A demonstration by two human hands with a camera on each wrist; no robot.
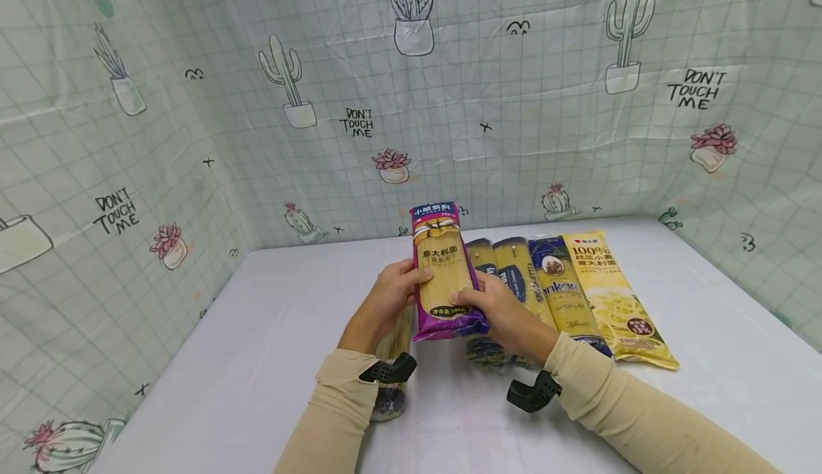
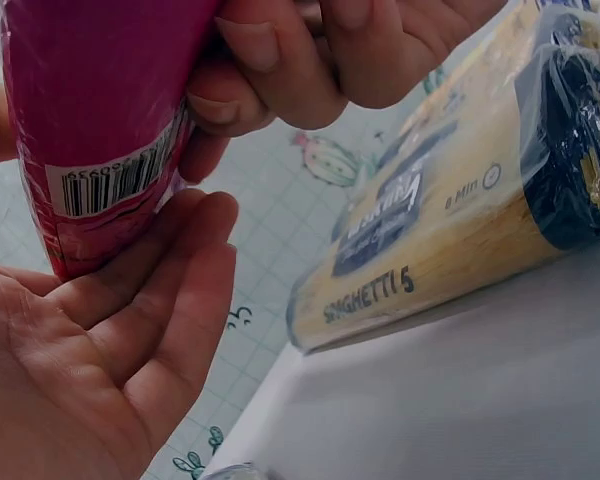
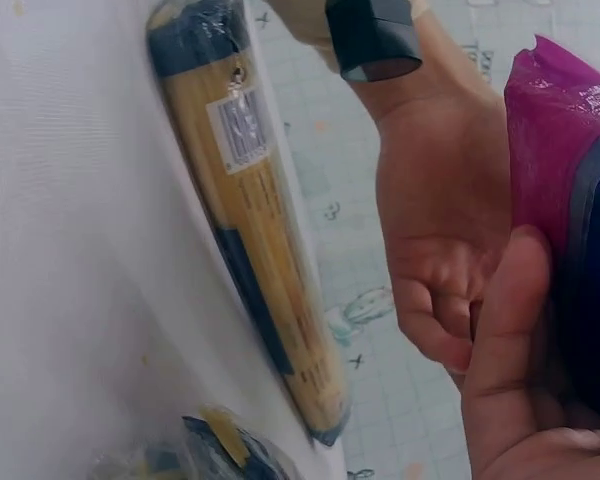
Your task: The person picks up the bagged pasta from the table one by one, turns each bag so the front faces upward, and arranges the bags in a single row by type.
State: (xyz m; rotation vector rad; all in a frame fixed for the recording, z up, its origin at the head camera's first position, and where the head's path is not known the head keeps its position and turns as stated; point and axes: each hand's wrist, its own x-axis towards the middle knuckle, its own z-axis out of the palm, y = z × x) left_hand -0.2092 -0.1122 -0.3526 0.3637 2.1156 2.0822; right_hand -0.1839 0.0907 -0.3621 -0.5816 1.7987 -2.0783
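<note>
A purple-edged bag of spaghetti point(image 1: 443, 267) is held up off the table, its clear front facing me. My left hand point(image 1: 390, 290) grips its left side, thumb on the front. The right hand point(image 1: 504, 310) grips the lower right side, also with its thumb on the front. In the left wrist view the magenta back of the bag point(image 2: 100, 110) shows a barcode near the left palm point(image 2: 100, 370). The right wrist view shows the right-hand fingers point(image 3: 515, 330) against the bag's edge. A spaghetti pack point(image 1: 393, 342) lies under the left forearm, partly hidden.
Right of the hands lie two blue-ended spaghetti packs point(image 1: 523, 278), a blue and yellow pasta pack point(image 1: 568, 303) and a yellow pasta bag point(image 1: 619, 299), side by side on the white table point(image 1: 289, 324). A patterned curtain point(image 1: 449, 124) rises behind and at both sides.
</note>
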